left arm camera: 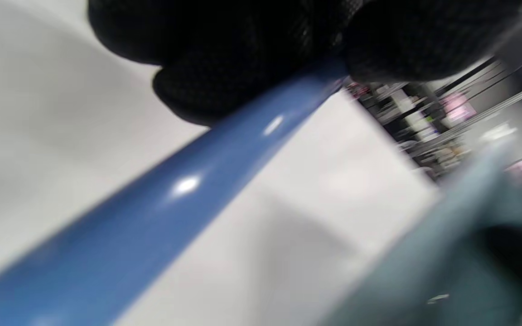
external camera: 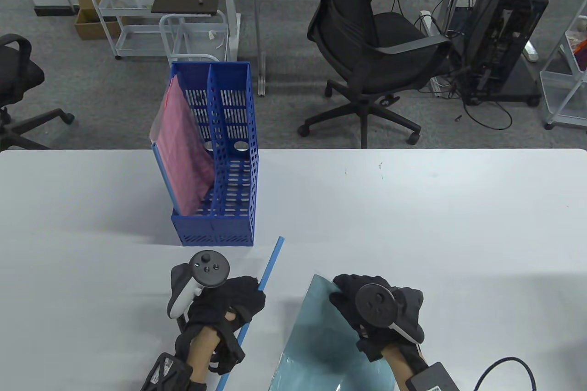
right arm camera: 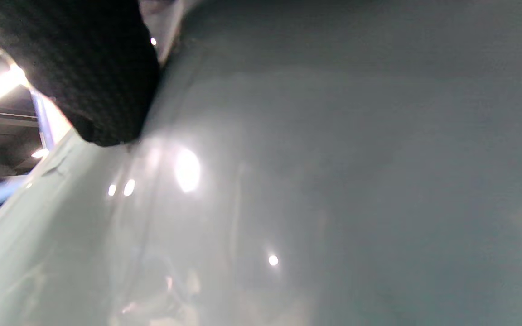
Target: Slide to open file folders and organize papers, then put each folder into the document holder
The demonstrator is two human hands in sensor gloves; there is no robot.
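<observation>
My left hand (external camera: 238,299) grips a long blue slide bar (external camera: 271,262), lifted at a slant over the white table (external camera: 412,207); the left wrist view shows gloved fingers (left arm camera: 224,54) curled round the bar (left arm camera: 175,190). My right hand (external camera: 362,299) holds the top corner of a translucent teal folder (external camera: 321,340), which is tilted up off the table. That folder (right arm camera: 333,181) fills the right wrist view, with one gloved finger (right arm camera: 89,68) against it. A blue document holder (external camera: 215,157) stands at the far left-centre with a pink folder (external camera: 183,157) leaning in its left slot.
The holder's right slot (external camera: 234,152) shows no folder. Beyond the table's far edge stand a black office chair (external camera: 367,42), a computer tower (external camera: 504,29) and white carts (external camera: 137,10). A cable (external camera: 504,372) lies at the bottom right.
</observation>
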